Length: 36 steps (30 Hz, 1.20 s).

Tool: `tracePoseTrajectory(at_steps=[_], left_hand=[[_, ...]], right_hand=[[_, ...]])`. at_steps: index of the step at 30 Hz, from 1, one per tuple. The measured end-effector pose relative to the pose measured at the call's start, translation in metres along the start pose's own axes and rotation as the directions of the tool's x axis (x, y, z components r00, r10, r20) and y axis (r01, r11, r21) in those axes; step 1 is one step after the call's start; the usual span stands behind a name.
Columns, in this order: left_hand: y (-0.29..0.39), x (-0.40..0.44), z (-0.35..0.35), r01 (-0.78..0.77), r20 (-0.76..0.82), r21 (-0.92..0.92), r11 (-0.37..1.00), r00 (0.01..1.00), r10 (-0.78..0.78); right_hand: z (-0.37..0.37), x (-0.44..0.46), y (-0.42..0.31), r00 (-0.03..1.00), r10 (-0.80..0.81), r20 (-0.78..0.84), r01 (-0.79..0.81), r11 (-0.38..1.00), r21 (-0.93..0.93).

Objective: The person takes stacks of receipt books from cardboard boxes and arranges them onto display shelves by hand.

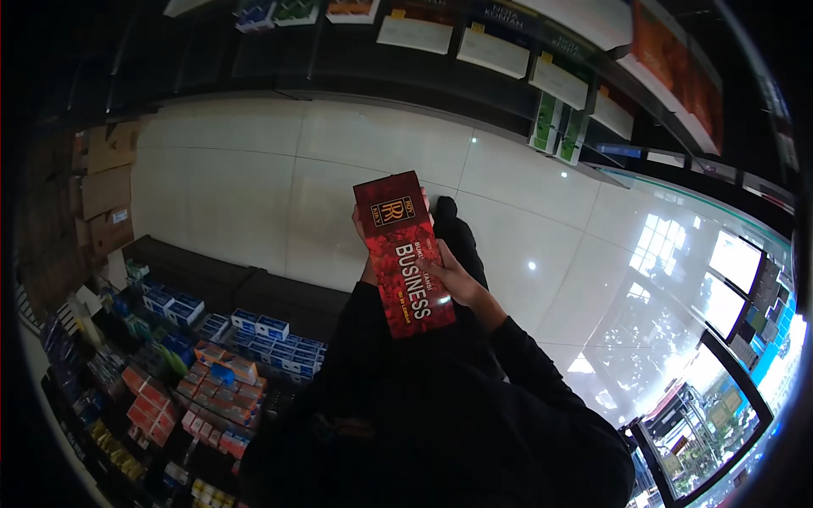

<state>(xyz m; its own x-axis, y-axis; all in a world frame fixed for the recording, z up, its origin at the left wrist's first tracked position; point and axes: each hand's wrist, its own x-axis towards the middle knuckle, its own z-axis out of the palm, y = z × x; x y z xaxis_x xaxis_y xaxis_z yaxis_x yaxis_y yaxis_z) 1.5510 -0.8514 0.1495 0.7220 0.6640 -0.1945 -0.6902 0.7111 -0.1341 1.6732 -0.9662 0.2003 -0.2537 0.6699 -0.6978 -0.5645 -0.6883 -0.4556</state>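
Both of my hands hold a dark red receipt book (398,245) in front of my body, with its printed cover facing up. The cover carries a gold emblem at the far end and the word "BUSINESS" in white. My left hand (360,224) grips its left edge, mostly hidden beneath it. On the right side, my right hand (453,275) is closed on the edge, its thumb lying over the cover. How thick the book is I cannot tell.
Dark shelving with packs of note books (495,51) runs along the top. Small blue-and-white boxes (275,339) and orange packs (220,385) fill the lower left. Cardboard boxes (106,195) stand at the left. A glass door (703,423) is at lower right, beyond the tiled floor (220,186).
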Motion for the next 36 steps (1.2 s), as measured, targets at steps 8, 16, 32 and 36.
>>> tracePoseTrajectory(at_steps=[8,16,32,36], left_hand=[[0.023,0.058,-0.179,0.030,-0.081,0.038,0.999,0.996,-0.027],[0.048,0.091,-0.316,-0.022,-0.029,0.140,0.990,0.999,0.026],[0.060,0.101,-0.357,-0.038,0.229,0.243,0.969,0.973,-0.019],[0.060,0.108,-0.359,-0.036,0.233,0.219,0.975,0.972,-0.017]], right_hand=[[-0.109,0.127,0.086,0.961,-0.264,-0.085,0.256,0.962,-0.091],[-0.196,0.245,0.133,0.848,-0.529,-0.026,0.506,0.823,-0.258],[-0.240,0.293,0.164,0.572,-0.820,-0.027,0.695,0.502,-0.514],[-0.243,0.284,0.158,0.533,-0.843,-0.065,0.578,0.420,-0.700]])
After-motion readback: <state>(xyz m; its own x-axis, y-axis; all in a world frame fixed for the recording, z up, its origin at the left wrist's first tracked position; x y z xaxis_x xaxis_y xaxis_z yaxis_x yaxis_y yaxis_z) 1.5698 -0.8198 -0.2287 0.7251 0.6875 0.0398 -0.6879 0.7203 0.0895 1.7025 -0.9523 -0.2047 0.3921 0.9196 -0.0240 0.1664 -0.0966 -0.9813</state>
